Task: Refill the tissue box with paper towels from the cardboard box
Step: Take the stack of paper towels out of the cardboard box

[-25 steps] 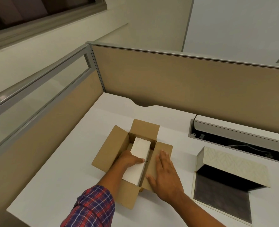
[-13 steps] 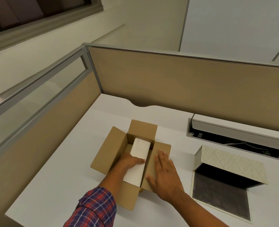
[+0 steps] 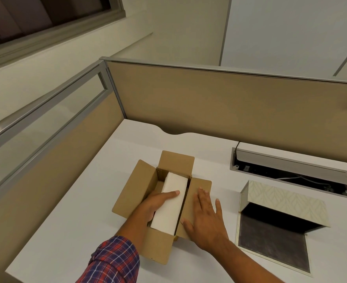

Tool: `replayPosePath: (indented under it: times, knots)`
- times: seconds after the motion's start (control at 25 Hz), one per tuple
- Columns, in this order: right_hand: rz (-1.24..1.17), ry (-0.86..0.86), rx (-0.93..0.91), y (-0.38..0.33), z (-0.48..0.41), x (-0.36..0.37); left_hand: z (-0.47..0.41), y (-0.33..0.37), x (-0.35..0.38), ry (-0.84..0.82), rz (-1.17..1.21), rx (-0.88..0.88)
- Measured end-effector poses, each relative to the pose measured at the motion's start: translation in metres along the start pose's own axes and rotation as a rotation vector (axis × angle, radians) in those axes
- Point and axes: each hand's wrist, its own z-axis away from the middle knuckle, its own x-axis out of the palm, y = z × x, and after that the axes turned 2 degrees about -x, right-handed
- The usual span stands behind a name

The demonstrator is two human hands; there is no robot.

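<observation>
An open cardboard box [image 3: 140, 184] sits on the white desk with its flaps spread out. A white stack of paper towels [image 3: 171, 203] stands inside it, rising above the rim. My left hand [image 3: 158, 202] reaches into the box and grips the stack, thumb across its top. My right hand [image 3: 206, 217] lies flat with fingers spread on the box's right flap. To the right lies the tissue box [image 3: 284, 201], a patterned cover tipped open over a dark lined base.
The white desk [image 3: 83, 205] is bounded by tan partition panels [image 3: 219, 103] at the back and left. An open cable tray [image 3: 291, 172] with a raised grey lid is set into the desk behind the tissue box.
The paper towel stack has risen slightly in the box under my left hand. My right hand stays pressed on the flap.
</observation>
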Motion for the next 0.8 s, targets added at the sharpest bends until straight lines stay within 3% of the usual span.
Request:
replayPosePath:
  times: [0.36,0.56,0.68,0.8]
  knots:
    - [0.041,-0.057,0.032,-0.007,0.001,-0.011,0.012,0.003,-0.025,-0.089,0.106,0.004]
    - [0.004,-0.080,0.038,-0.014,0.005,-0.029,0.037,0.010,-0.044,-0.090,0.255,0.091]
    - [-0.155,0.015,0.019,-0.024,0.007,-0.053,0.056,0.011,-0.047,-0.086,0.398,0.186]
    - [-0.607,0.082,0.038,-0.045,0.016,-0.086,0.079,0.012,-0.035,-0.124,0.522,0.272]
